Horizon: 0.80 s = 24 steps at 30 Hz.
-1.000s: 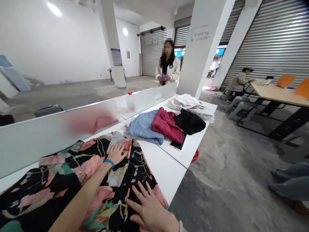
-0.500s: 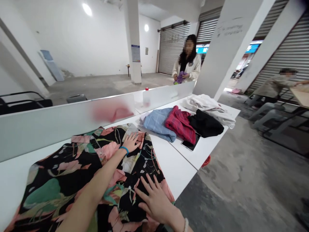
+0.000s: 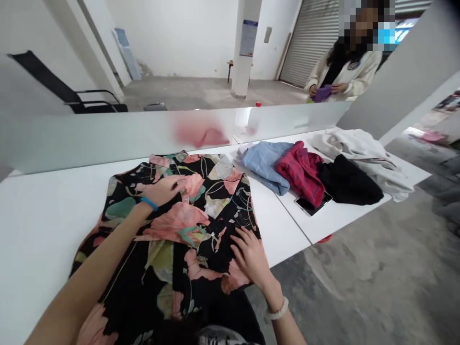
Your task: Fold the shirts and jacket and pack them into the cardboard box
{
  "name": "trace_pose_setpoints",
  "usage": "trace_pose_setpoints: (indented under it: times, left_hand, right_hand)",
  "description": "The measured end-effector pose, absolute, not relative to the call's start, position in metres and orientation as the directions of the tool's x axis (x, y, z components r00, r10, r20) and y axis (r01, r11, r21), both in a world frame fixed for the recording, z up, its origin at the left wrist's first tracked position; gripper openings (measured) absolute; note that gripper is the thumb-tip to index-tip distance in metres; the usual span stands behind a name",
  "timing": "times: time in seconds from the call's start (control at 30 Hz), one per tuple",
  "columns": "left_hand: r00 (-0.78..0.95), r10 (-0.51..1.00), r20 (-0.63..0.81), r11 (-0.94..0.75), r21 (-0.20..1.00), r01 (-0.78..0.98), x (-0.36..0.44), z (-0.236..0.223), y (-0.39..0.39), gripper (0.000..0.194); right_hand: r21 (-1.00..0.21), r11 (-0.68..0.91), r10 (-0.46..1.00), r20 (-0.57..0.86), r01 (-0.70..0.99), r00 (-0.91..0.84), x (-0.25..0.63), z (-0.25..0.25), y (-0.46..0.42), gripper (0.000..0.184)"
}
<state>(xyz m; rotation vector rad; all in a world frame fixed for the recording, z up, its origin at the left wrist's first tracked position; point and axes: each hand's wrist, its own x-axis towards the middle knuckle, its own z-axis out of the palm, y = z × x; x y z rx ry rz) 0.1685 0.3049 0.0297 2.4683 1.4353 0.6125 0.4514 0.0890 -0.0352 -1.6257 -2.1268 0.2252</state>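
A black floral shirt (image 3: 179,220) with pink, green and cream shapes lies spread on the white table, its lower part reaching my body at the front edge. My left hand (image 3: 161,189), with a blue band at the wrist, lies on its upper left part, fingers stretched to the right and slightly blurred. Flat on the shirt's right side rests my right hand (image 3: 249,254), fingers apart, a pale band on that wrist. Neither hand grips the cloth.
Right of the shirt lie blue checked cloth (image 3: 268,165), a red plaid garment (image 3: 302,172), a black garment (image 3: 350,182) and a whitish garment (image 3: 362,146). A phone (image 3: 309,208) is partly covered. Beyond the frosted divider (image 3: 125,139), a person (image 3: 345,72) holds purple cloth.
My left hand has slid left across the shirt, from its upper right area to its upper left. My right hand stays on the right side. The view has turned left and down.
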Motion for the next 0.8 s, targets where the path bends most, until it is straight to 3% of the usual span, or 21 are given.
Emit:
trace_pose_setpoints:
  times: [0.13, 0.23, 0.3, 0.37, 0.43, 0.5, 0.63, 0.7, 0.8]
  left_hand:
    - [0.073, 0.975, 0.21, -0.154, 0.399, 0.904, 0.077, 0.022, 0.211, 0.035]
    - [-0.186, 0.982, 0.02, 0.15, 0.51, 0.847, 0.063, 0.005, 0.134, 0.033]
    - [-0.198, 0.971, -0.134, 0.236, 0.652, 0.721, 0.079, -0.002, 0.094, 0.036]
    - [-0.16, 0.955, -0.248, 0.294, 0.765, 0.572, 0.105, -0.006, 0.067, 0.038]
    - [-0.096, 0.953, -0.286, 0.298, 0.841, 0.452, 0.132, -0.008, 0.054, 0.04]
    - [-0.048, 0.967, -0.251, 0.249, 0.879, 0.407, 0.153, -0.011, 0.053, 0.04]
    - [-0.011, 0.98, -0.197, 0.189, 0.921, 0.341, 0.179, -0.019, 0.069, 0.041]
    - [0.059, 0.96, -0.274, 0.265, 0.956, 0.124, 0.186, -0.019, 0.08, 0.052]
    - [0.127, 0.929, -0.348, 0.371, 0.881, -0.295, 0.194, -0.01, 0.095, 0.061]
  right_hand:
    - [-0.412, 0.199, 0.967, 0.228, 0.889, -0.11, 0.435, -0.029, 0.11, 0.036]
    - [-0.331, 0.109, 0.982, 0.181, 0.937, -0.05, 0.419, -0.023, 0.132, 0.031]
    - [-0.37, 0.101, 0.985, 0.166, 0.924, -0.041, 0.412, -0.018, 0.142, 0.016]
    - [-0.55, 0.113, 0.988, 0.153, 0.828, -0.033, 0.41, -0.011, 0.146, 0.009]
    - [-0.794, 0.089, 0.995, 0.093, 0.601, -0.024, 0.408, -0.004, 0.145, 0.01]
    - [-0.958, 0.014, 0.999, 0.003, 0.288, -0.04, 0.404, 0.004, 0.14, 0.015]
    - [-0.984, -0.053, 0.997, -0.043, -0.17, -0.061, 0.387, 0.018, 0.135, 0.027]
    - [-0.964, -0.033, 0.996, -0.011, -0.264, -0.083, 0.377, 0.024, 0.132, 0.029]
    - [-0.96, -0.035, 0.978, 0.024, -0.277, -0.208, 0.362, 0.03, 0.121, 0.026]
